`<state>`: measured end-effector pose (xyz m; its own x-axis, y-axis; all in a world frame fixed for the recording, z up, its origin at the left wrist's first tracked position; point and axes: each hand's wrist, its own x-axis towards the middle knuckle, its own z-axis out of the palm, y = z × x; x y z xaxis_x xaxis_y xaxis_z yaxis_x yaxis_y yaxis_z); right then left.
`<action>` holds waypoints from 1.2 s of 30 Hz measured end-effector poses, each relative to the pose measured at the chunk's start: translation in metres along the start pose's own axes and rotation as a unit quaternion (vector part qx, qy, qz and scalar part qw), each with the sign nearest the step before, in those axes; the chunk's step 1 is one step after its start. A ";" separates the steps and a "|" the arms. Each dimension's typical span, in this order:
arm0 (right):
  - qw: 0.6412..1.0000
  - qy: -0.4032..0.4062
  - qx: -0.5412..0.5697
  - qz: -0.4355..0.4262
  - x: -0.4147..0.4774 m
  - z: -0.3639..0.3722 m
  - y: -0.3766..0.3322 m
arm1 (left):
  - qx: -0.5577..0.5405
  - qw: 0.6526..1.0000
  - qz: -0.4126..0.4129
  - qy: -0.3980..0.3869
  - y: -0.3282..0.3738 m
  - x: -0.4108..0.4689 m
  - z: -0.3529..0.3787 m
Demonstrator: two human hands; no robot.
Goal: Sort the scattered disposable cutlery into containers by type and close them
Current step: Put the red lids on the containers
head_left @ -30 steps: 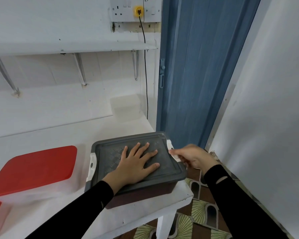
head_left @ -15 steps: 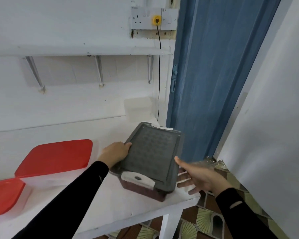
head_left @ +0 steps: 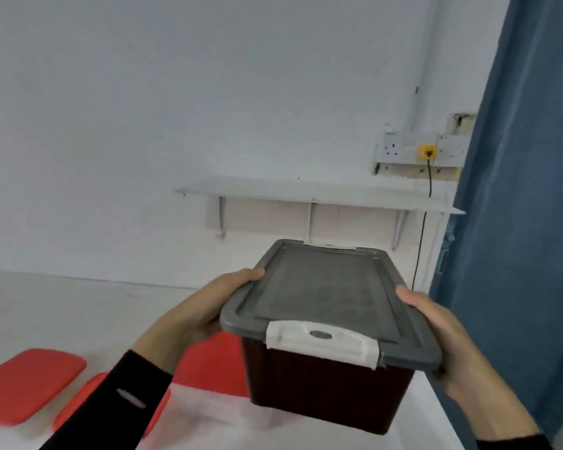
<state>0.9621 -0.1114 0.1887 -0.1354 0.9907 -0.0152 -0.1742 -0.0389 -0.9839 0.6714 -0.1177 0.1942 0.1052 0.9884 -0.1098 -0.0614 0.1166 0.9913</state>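
**Step in hand: moving the closed box**

The box [head_left: 325, 384] hangs between my two hands and appears raised off the table [head_left: 62, 313]. Its grey lid [head_left: 325, 293] is seated, and the white latch [head_left: 322, 342] at the near end is folded down. My left hand [head_left: 192, 316] grips the left rim and my right hand [head_left: 442, 339] grips the right rim. The fingers [head_left: 251, 273] of both hands curl round the lid edge, thumbs on top.

I judge this box filled and closed, and now being carried to its place. The next move calls for a level set-down on the table, apart from the red-lidded containers [head_left: 26, 388] at lower left. I cannot tell the state of the far latch, so I would check it before letting go.
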 end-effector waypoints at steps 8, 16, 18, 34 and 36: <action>0.981 -0.076 0.055 -0.168 0.074 0.132 -0.123 | -0.034 0.985 0.166 0.029 0.158 0.000 -0.098; 0.979 -0.082 0.112 -0.148 0.202 0.222 -0.154 | -0.160 0.970 0.178 0.046 0.218 0.092 -0.179; 0.982 -0.077 0.100 -0.141 0.227 0.237 -0.147 | -0.196 0.964 0.172 0.047 0.217 0.123 -0.199; 0.988 0.005 0.058 -0.143 0.316 0.265 -0.113 | -0.272 0.939 0.209 0.007 0.177 0.235 -0.272; 0.980 0.055 -0.031 -0.188 0.299 0.254 -0.097 | -0.239 0.941 0.217 0.100 0.138 0.232 -0.281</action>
<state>0.6911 0.1549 0.3249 0.0327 0.9414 0.3357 -0.1310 0.3370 -0.9323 0.4083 0.1552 0.2846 -0.2176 0.9463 0.2390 -0.4999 -0.3184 0.8054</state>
